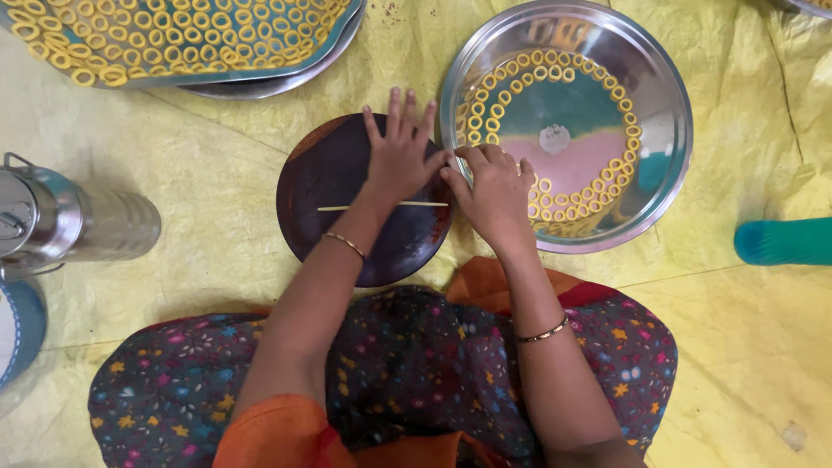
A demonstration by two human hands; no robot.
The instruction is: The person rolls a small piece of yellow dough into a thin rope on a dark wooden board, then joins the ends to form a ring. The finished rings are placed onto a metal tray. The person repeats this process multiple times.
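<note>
My left hand (399, 156) lies flat and released on the dark round board (347, 186), rolling the dough strip (347, 208), while my right hand (494, 195) pinches its end beside the steel plate (667, 113) of rings (589, 195).

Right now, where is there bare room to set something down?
Free: the yellow sheet between the steel canister and dark round board, and the steel plate's bare middle. Crowded: both hands meet at the board's right edge; the top tray is full.

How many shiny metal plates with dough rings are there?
2, perhaps more out of view. One round steel plate lies right of the hands, rings along its rim. Another plate at the top left, cut off by the frame, sits under a tray full of rings.
</note>
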